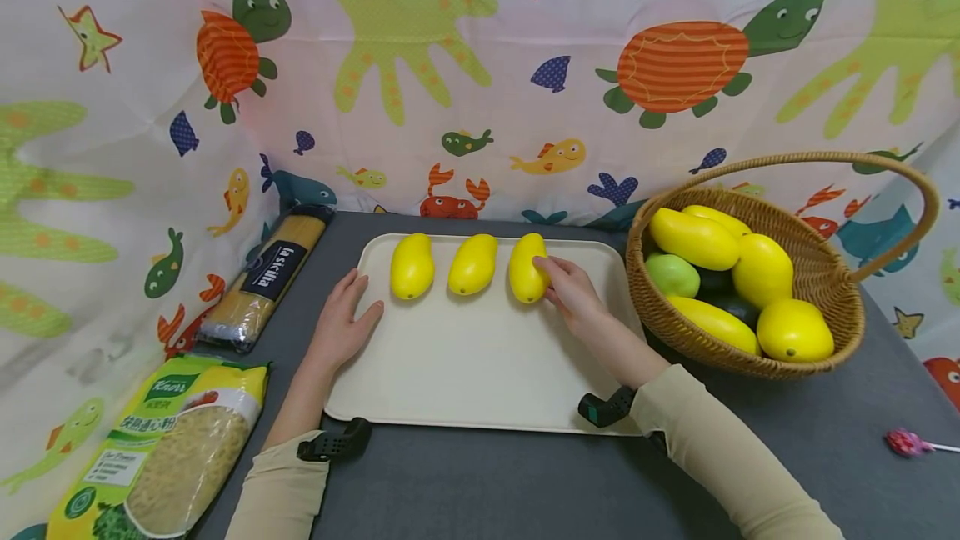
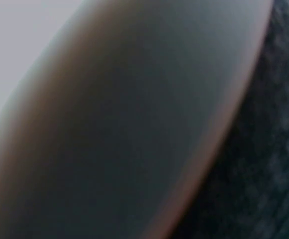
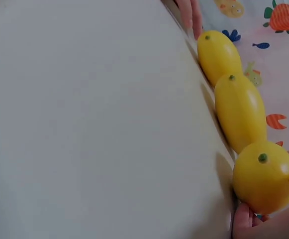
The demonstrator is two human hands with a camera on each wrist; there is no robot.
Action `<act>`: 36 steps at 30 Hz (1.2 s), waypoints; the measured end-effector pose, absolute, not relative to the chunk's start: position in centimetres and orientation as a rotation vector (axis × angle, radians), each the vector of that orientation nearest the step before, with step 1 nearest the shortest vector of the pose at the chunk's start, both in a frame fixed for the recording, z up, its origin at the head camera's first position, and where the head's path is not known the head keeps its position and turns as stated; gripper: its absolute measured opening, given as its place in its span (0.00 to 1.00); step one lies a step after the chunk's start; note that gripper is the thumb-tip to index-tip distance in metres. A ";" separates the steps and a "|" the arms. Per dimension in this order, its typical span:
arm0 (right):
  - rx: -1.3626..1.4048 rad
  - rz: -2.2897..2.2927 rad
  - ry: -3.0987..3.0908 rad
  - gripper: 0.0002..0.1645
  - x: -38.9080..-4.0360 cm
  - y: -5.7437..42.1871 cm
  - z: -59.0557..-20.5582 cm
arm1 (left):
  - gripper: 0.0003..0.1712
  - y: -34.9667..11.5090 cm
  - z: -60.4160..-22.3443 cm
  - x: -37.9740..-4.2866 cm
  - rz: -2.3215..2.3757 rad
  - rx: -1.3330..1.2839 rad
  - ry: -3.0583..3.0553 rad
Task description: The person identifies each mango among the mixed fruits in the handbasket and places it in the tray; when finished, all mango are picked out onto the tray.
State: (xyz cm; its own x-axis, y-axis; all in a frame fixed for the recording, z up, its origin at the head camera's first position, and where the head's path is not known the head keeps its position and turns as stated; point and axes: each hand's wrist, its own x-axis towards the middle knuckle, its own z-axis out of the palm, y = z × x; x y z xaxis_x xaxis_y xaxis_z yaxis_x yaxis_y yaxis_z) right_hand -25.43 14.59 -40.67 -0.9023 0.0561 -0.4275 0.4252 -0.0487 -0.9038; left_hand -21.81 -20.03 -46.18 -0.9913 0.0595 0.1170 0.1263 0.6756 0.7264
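Three yellow mangoes lie in a row along the far side of a cream tray (image 1: 480,365). My right hand (image 1: 573,294) holds the rightmost mango (image 1: 528,269) between thumb and fingers; the right wrist view shows this mango (image 3: 265,174) nearest, with fingertips at its sides. The middle mango (image 1: 472,265) and the left mango (image 1: 412,267) stand slightly apart from it. At the tray's left edge rests my left hand (image 1: 345,327), its fingers extended and nothing held. The left wrist view is a dark blur that hides the hand.
A wicker basket (image 1: 750,369) with several yellow mangoes, a green fruit (image 1: 672,276) and dark fruit stands right of the tray. Left lie a spaghetti pack (image 1: 266,277) and a yellow-green pasta bag (image 1: 168,448). A wrapped lollipop (image 1: 907,442) lies far right. A patterned curtain (image 1: 480,107) hangs behind.
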 end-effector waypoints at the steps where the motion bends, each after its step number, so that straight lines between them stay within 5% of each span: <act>1: 0.516 -2.017 1.985 0.40 -25.6 14.6 -40.7 | 0.35 -20.0 -46.2 -21.8 -1.223 -0.157 -2.798; 36: 0.360 -1.756 2.214 0.39 -25.9 16.5 -41.4 | 0.35 -19.9 -46.1 -21.8 -1.205 -0.152 -2.805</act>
State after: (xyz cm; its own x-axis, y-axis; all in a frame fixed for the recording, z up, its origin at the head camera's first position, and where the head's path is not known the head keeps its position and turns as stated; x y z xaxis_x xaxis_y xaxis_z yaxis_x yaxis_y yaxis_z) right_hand -25.90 16.50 -41.45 -0.9260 0.0143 -0.3772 0.3705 0.2249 -0.9012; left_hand -21.84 -19.92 -46.08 -0.9915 0.0573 0.1171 0.1244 0.6850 0.7179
